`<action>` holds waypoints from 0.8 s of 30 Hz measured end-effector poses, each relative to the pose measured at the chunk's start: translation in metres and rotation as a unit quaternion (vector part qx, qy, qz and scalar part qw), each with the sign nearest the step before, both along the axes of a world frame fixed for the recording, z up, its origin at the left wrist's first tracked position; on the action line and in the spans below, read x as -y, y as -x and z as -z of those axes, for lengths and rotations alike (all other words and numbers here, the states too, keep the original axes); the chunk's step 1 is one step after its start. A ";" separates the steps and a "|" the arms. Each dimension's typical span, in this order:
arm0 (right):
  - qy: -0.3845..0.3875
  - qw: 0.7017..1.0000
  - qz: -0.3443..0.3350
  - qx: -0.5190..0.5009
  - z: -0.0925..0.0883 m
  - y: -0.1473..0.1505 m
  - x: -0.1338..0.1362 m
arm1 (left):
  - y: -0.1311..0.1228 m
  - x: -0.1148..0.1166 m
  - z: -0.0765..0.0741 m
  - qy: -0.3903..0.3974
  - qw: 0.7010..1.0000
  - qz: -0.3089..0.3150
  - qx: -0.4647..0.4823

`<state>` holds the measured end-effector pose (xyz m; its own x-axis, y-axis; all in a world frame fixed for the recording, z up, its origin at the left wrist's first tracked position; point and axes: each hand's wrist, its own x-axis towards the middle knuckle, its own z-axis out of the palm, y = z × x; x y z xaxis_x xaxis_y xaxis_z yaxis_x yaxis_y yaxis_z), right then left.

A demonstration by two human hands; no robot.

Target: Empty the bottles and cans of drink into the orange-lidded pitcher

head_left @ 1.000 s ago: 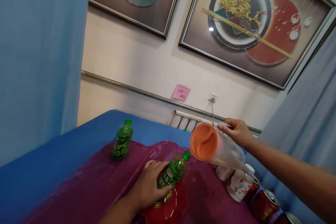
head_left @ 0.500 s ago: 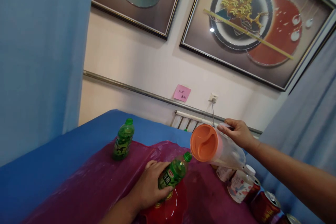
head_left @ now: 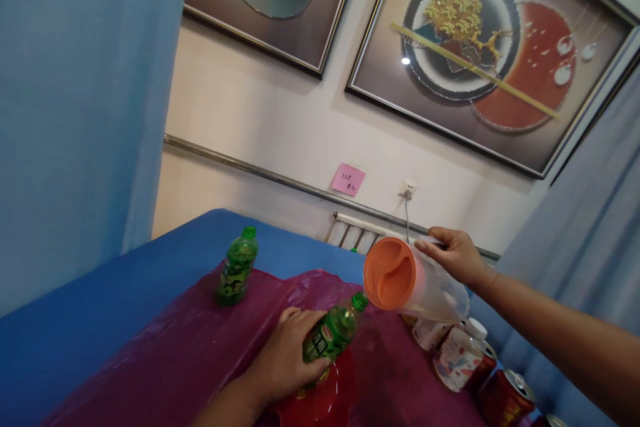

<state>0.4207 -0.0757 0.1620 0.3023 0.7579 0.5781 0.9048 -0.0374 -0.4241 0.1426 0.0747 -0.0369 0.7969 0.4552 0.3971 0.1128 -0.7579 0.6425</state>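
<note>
My left hand (head_left: 287, 357) is wrapped round a green plastic bottle (head_left: 333, 330), which leans to the right over a red plate (head_left: 333, 390). In my right hand (head_left: 455, 253) is the handle of a clear pitcher (head_left: 437, 290) with an orange lid (head_left: 390, 273). The pitcher is tipped on its side, its lid facing left and down. Its lid edge is close to the bottle's mouth; whether they touch I cannot tell, nor whether liquid is flowing. A second green bottle (head_left: 237, 270) stands upright at the back left.
A purple plastic sheet (head_left: 200, 340) covers part of the blue table (head_left: 100, 307). On the right stand a white-capped bottle (head_left: 457, 357) and several cans, one a dark red can (head_left: 505, 397). Behind are a metal rail (head_left: 250, 171), a wall socket (head_left: 407, 189) and blue curtains (head_left: 80, 113).
Both hands, the tilted pitcher and the held bottle keep almost the same pose. The whole view has shifted slightly.
</note>
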 end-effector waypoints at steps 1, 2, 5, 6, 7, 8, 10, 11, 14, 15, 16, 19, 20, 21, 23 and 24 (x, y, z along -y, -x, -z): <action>0.000 1.000 0.000 0.001 0.000 0.000 0.000 | 0.000 0.000 0.000 0.000 1.000 -0.002 0.000; 0.000 1.000 0.000 0.003 -0.001 0.000 0.000 | 0.000 0.000 0.000 -0.002 1.000 -0.004 0.001; -0.003 1.000 0.000 0.003 -0.002 0.001 0.000 | 0.001 0.001 0.000 -0.010 1.000 -0.006 0.011; -0.003 1.000 0.000 0.001 -0.002 0.001 0.000 | 0.001 0.001 0.000 -0.012 1.000 -0.006 0.014; -0.003 1.000 0.000 -0.002 -0.002 0.002 0.001 | 0.001 0.001 0.000 -0.014 1.000 -0.006 0.016; -0.001 1.000 -0.001 -0.005 -0.002 0.002 0.001 | 0.000 0.001 0.000 -0.014 1.000 -0.008 0.018; 0.000 1.000 -0.005 -0.008 -0.002 0.002 0.001 | 0.000 0.001 0.000 -0.015 1.000 -0.011 0.018; -0.001 1.000 -0.006 -0.009 -0.002 0.002 0.001 | 0.001 0.001 0.000 -0.015 1.000 -0.010 0.018; -0.003 1.000 -0.007 -0.009 -0.002 0.004 0.001 | 0.001 0.002 -0.001 -0.015 1.000 -0.005 0.015; -0.003 1.000 -0.006 -0.009 -0.003 0.004 0.001 | 0.001 0.002 -0.002 -0.014 1.000 -0.004 0.014; -0.002 1.000 -0.006 -0.009 -0.003 0.004 0.001 | 0.002 0.002 -0.002 -0.013 1.000 -0.004 0.013; 0.001 1.000 -0.002 -0.012 -0.004 0.004 0.002 | 0.001 0.002 -0.003 -0.010 1.000 -0.007 0.010; 0.001 1.000 0.000 -0.012 -0.005 0.004 0.002 | 0.001 0.002 -0.003 -0.008 1.000 -0.008 0.009; 0.001 1.000 0.000 -0.012 -0.005 0.005 0.002 | 0.001 0.002 -0.003 -0.007 1.000 -0.008 0.007; 0.000 1.000 0.000 -0.009 -0.006 0.005 0.003 | 0.000 0.002 -0.003 -0.004 1.000 -0.007 0.004; 0.000 1.000 -0.001 -0.008 -0.007 0.006 0.003 | 0.000 0.002 -0.003 -0.002 1.000 -0.007 0.004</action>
<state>0.4146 -0.0787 0.1688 0.3101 0.7591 0.5724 0.8979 -0.0359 -0.4388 0.1427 0.0732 -0.0343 0.7880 0.4638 0.4050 0.1183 -0.7595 0.6397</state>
